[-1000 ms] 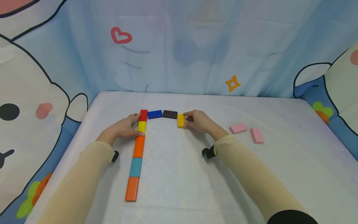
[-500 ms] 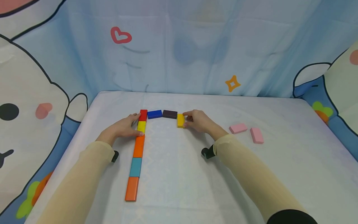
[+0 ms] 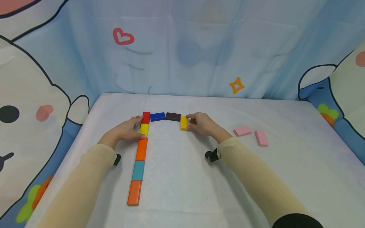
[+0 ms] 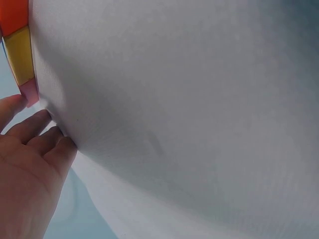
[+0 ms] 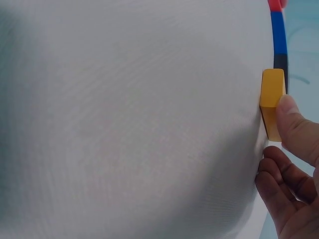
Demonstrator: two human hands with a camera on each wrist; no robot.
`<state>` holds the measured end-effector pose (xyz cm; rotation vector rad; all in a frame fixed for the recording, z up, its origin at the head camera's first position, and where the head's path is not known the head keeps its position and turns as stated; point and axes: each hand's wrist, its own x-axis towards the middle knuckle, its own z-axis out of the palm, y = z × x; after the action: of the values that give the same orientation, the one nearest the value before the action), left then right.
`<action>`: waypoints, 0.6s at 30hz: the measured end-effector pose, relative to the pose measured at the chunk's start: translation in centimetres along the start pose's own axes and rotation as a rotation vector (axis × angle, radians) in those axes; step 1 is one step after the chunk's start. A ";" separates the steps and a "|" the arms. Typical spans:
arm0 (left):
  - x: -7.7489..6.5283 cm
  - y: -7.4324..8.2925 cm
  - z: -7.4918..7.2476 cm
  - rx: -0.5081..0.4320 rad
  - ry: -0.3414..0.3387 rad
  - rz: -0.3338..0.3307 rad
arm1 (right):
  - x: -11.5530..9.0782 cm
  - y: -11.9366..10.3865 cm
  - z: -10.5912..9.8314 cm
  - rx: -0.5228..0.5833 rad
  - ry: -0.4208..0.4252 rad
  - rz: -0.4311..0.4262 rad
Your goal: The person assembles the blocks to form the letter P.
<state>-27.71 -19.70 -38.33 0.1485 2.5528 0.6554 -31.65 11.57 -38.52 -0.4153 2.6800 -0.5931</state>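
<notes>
My left hand (image 3: pixel 127 128) lies beside the upper end of a column of flat blocks. Its index fingertip touches the red block (image 3: pixel 146 117) and its thumb is at the joint of the small yellow block (image 3: pixel 144 128) and the orange block (image 3: pixel 141 149). My right hand (image 3: pixel 203 123) holds another yellow block (image 3: pixel 184 123) at its right side, index fingertip at the far corner and thumb nearer. In the right wrist view the thumb presses on this yellow block (image 5: pixel 272 89). That block stands at the right end of the blue block (image 3: pixel 157 117) and black block (image 3: pixel 173 117).
Below the orange block come a teal block (image 3: pixel 138 170) and a darker orange block (image 3: pixel 134 193). Two pink blocks (image 3: pixel 242 130) lie on the right of the white-covered table (image 3: pixel 182 190). A blue patterned curtain (image 3: pixel 182 47) hangs behind the table.
</notes>
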 end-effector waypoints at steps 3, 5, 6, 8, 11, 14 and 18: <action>0.0 0.0 0.0 -0.002 0.000 0.001 | 0.0 0.0 0.0 -0.002 0.002 -0.002; 0.0 0.0 0.0 0.000 0.000 0.003 | 0.0 0.0 0.0 0.000 0.000 -0.003; 0.0 0.0 0.0 0.001 0.000 0.006 | 0.0 0.0 0.0 0.001 -0.001 -0.004; -0.1 0.0 0.0 0.002 0.000 0.007 | -0.1 0.0 0.0 0.001 -0.003 -0.009; -0.1 0.0 0.0 0.001 0.003 0.006 | -0.1 0.0 -0.1 -0.003 -0.004 -0.018; -0.1 0.0 0.0 0.004 0.004 0.001 | -0.1 0.1 -0.2 0.004 -0.003 -0.016; -0.1 0.0 0.0 0.006 0.001 -0.005 | -0.2 0.1 -0.1 0.030 -0.006 -0.004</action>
<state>-27.59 -19.68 -38.26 0.1445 2.5553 0.6456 -31.60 11.78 -38.41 -0.4134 2.6615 -0.6320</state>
